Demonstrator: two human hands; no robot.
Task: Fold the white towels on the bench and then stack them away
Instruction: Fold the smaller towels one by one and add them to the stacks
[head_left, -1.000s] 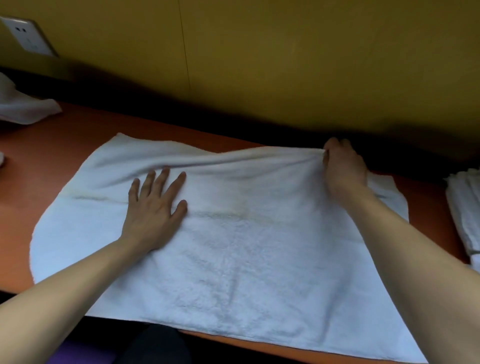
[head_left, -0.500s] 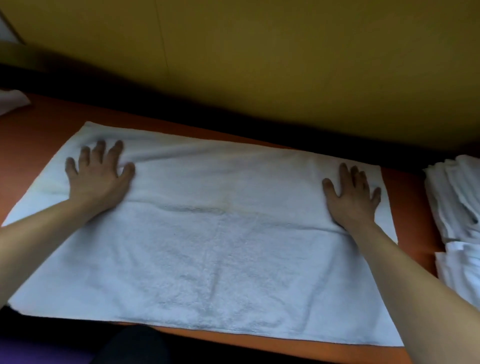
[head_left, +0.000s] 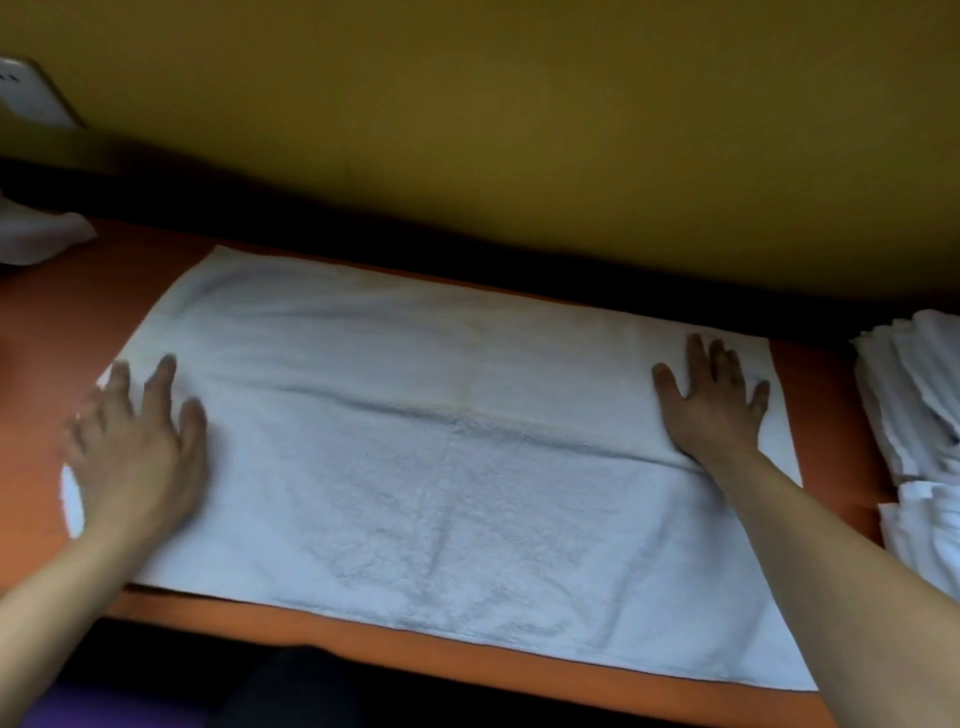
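A white towel (head_left: 441, 467) lies spread flat on the orange bench (head_left: 519, 670), filling most of its middle. My left hand (head_left: 137, 447) lies flat on the towel's left end, fingers straight, slightly blurred. My right hand (head_left: 714, 400) presses flat on the towel near its far right corner, fingers spread. Neither hand grips the cloth. A faint crease runs across the towel between the two hands.
A stack of folded white towels (head_left: 919, 431) stands on the bench at the right edge. A crumpled white towel (head_left: 36, 236) lies at the far left. A yellow wall (head_left: 519, 130) backs the bench, with a socket (head_left: 26, 93) at upper left.
My right hand let go of the far edge and laid flat. My left hand slid from the towel's middle out to its left end. The towel now lies smooth.
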